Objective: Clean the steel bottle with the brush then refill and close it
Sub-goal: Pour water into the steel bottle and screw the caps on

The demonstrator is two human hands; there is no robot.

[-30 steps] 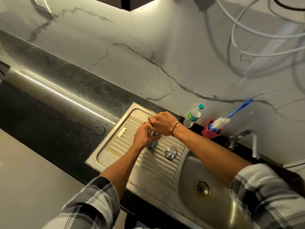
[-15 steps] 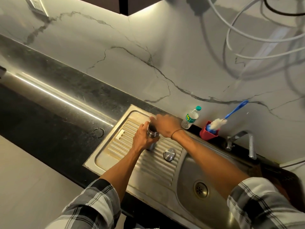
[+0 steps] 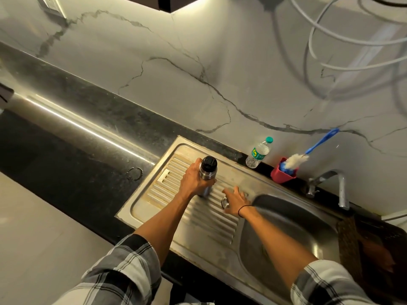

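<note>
Black tabletop [image 3: 72,150]; clear plastic water bottle [image 3: 258,153], green cap, upright against marble wall [image 3: 198,51]; white cables [image 3: 352,36] upper right; wall socket [image 3: 51,4], possibly, top left.

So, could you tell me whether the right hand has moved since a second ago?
Yes. The right hand left the steel bottle top and dropped toward the basin, onto the cap.

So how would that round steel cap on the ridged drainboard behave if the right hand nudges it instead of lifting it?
The steel cap looks smooth, so it would probably slide or skate along the drainboard ridges. It seems small and likely light, so the right hand could knock it toward the sink basin.
</note>
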